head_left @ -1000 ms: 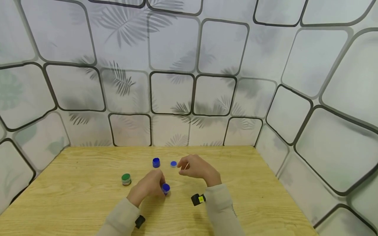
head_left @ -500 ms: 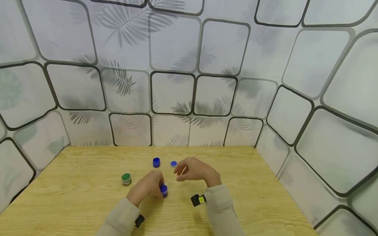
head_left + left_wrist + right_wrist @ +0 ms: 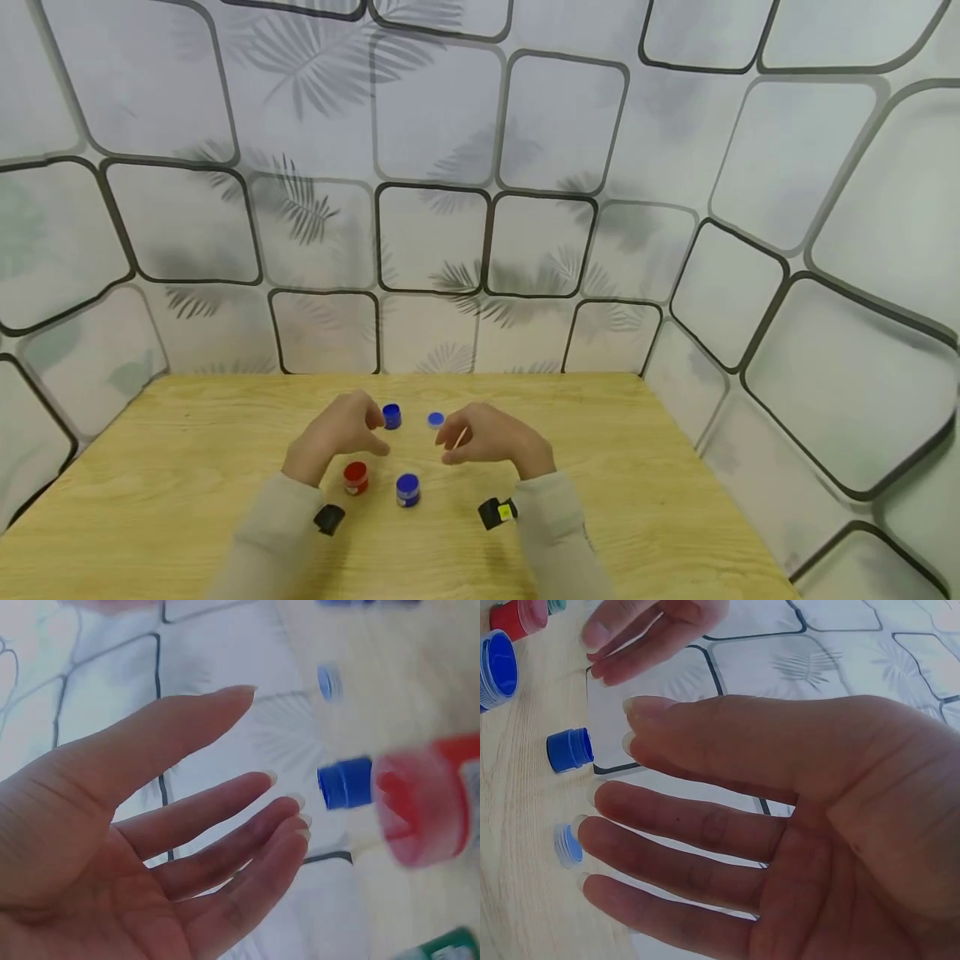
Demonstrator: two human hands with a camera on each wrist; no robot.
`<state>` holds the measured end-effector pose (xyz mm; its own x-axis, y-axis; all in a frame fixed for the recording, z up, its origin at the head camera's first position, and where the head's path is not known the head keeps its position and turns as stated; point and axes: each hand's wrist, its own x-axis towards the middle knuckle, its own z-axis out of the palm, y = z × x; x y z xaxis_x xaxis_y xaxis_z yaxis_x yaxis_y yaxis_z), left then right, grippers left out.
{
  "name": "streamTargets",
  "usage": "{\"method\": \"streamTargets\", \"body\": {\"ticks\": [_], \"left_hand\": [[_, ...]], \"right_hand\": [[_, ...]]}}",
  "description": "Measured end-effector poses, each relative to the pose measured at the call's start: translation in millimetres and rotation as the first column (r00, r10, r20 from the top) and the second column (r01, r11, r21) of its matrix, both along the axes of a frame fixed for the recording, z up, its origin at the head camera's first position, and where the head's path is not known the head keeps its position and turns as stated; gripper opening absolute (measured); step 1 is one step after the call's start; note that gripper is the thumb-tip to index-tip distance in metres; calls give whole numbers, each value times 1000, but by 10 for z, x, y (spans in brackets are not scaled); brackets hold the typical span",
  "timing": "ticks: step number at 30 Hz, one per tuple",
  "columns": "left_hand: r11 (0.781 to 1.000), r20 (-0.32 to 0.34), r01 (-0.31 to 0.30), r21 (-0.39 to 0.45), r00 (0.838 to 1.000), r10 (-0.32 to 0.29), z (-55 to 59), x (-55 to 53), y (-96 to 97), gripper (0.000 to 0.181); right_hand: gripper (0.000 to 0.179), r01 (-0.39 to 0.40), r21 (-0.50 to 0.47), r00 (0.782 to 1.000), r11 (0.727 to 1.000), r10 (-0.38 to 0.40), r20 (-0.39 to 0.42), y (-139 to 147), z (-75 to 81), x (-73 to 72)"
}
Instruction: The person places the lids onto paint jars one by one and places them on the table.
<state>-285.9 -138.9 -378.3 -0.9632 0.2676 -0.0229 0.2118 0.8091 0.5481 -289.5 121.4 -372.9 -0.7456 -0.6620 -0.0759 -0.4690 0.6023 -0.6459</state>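
Observation:
My left hand is raised over the table with thumb and fingers apart, holding nothing. Just below it stands a small red-lidded paint jar. To that jar's right is a blue-lidded paint jar, upright. Farther back, an uncapped blue paint pot stands close to the left fingertips in the head view. A loose blue lid lies right of the pot, near my right hand. That hand hovers with relaxed fingers, nothing in its grasp. A green-lidded jar shows in the left wrist view, hidden in the head view.
The jars stand on a light wooden table. Behind and beside it hangs patterned white sheeting with dark rounded squares and leaf prints. Each wrist carries a small black camera.
My left hand has let go of the blue-lidded jar and moved left and back. The red jar has come into view, while the green one is now covered. My right hand drifted slightly left.

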Motion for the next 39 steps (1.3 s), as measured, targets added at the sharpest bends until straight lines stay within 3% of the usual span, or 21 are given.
{"method": "streamTargets", "body": {"ticks": [6,10,18,24,31,39], "left_hand": [[998,54,2,-69,999,2,89,-288,-91,45],[996,106,11,-91,994,-1,91,-457,-88,47],[989,187,-71,-128,978,95,-38,-677,-24,51],[982,210,-125,-140,966,153,-113,-764,46,47],[978,193,-151,-144,965,177,-214,-797,131,35],[980,198,-162,-113,963,182,-296,-864,162,49]], "right_hand": [[21,11,-1,1000,1000,-11,2,-14,-33,-12],[21,13,0,1000,1000,-13,7,-13,-47,-21],[20,13,-3,1000,1000,-12,9,-5,-49,-15],[21,16,-6,1000,1000,-16,14,3,-20,-5],[23,10,-12,1000,1000,-10,19,19,-25,5],[22,16,-7,1000,1000,-16,20,21,-6,1]]}}
